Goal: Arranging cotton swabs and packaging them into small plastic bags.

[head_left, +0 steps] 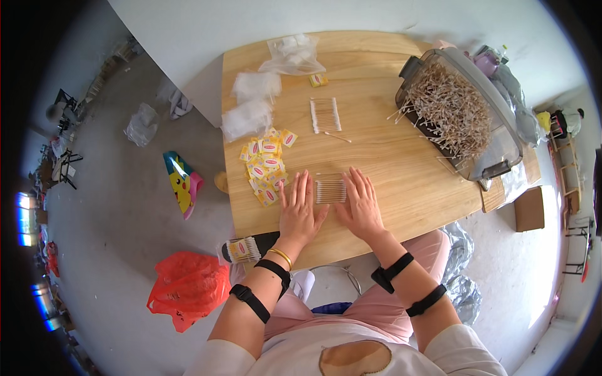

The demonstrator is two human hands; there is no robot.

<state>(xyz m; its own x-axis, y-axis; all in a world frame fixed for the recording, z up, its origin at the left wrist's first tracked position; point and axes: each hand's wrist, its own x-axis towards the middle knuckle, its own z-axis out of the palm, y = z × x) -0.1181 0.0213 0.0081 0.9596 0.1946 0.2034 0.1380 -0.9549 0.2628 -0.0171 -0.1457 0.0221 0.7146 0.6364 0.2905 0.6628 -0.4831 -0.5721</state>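
Between my two hands a row of cotton swabs (pixel 330 190) lies side by side on the wooden table. My left hand (pixel 299 210) rests flat at the row's left end, fingers stretched out and thumb apart. At the right end my right hand (pixel 360 203) lies likewise, its fingers straight and extended. Farther back is a second row of swabs (pixel 325 115), with one loose swab (pixel 338 136) below it. Just left of my left hand spreads a pile of small yellow-and-white printed cards (pixel 266 164).
A lidless clear bin (pixel 505 141) heaped with loose swabs stands at the right. Clear plastic bags (pixel 248 119) lie at the back left, and a small yellow card stack (pixel 318 80) sits beyond. A packed swab bundle (pixel 243 249) is at the near left edge, above a red bag (pixel 191 288).
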